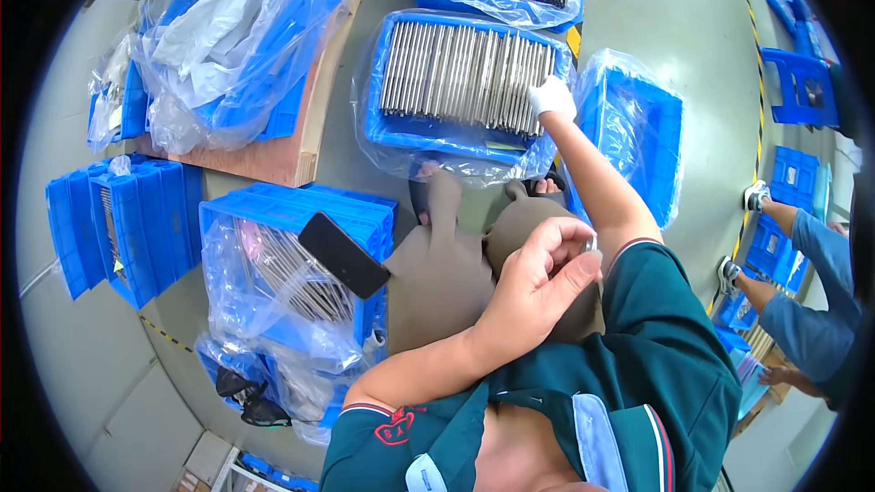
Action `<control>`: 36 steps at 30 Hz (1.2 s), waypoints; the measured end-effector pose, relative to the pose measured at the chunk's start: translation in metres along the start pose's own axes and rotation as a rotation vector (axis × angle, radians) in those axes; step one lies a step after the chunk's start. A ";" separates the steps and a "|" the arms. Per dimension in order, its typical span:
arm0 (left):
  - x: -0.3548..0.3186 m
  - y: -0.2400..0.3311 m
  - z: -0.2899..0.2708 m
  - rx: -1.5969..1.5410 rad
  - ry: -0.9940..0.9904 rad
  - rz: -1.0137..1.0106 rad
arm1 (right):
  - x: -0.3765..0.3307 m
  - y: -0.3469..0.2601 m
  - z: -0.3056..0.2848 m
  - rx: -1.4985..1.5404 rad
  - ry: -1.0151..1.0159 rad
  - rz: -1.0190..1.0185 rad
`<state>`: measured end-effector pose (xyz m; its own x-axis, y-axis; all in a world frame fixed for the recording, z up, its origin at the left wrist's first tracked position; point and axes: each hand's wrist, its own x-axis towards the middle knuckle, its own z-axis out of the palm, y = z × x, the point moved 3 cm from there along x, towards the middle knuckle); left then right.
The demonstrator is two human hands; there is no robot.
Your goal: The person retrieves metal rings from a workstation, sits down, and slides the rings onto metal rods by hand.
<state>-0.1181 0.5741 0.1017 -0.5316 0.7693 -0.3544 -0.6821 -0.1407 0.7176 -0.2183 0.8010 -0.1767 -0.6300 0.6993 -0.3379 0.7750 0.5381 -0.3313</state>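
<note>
My bare left hand (538, 287) is raised in front of my body, thumb and fingers pinched on a small shiny metal piece (591, 243). Most of that piece is hidden by the fingers. Wearing a white glove, my right hand (552, 100) reaches forward to the right end of a row of thin metal rods (465, 77). Its fingers are curled against the rods, and what they grip is hidden. The rods lie side by side in a blue crate (428, 132) lined with clear plastic.
Right of the rods stands a plastic-lined blue crate (670, 137). Beyond is another rod crate (497, 14). At left, a black phone (344, 255) lies on a crate of wrapped rods (292, 273). Bagged blue bins (283, 109) rest on a wooden board (310, 150). Another person (811, 273) is at far right.
</note>
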 end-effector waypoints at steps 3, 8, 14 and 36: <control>-0.002 0.000 -0.003 -0.020 0.000 0.010 | 0.005 0.010 0.007 -0.038 -0.044 0.098; -0.006 0.006 -0.007 -0.048 0.000 0.005 | 0.002 0.001 0.016 -0.075 -0.089 0.179; -0.008 0.009 -0.011 -0.087 0.005 0.010 | -0.005 -0.009 0.018 -0.085 -0.033 0.240; -0.009 0.010 -0.017 -0.153 0.092 0.070 | -0.020 -0.057 0.014 -0.119 -0.053 0.197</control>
<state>-0.1286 0.5555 0.1015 -0.6192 0.6950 -0.3656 -0.7065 -0.2898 0.6456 -0.2511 0.7495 -0.1637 -0.4654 0.7724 -0.4322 0.8816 0.4477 -0.1493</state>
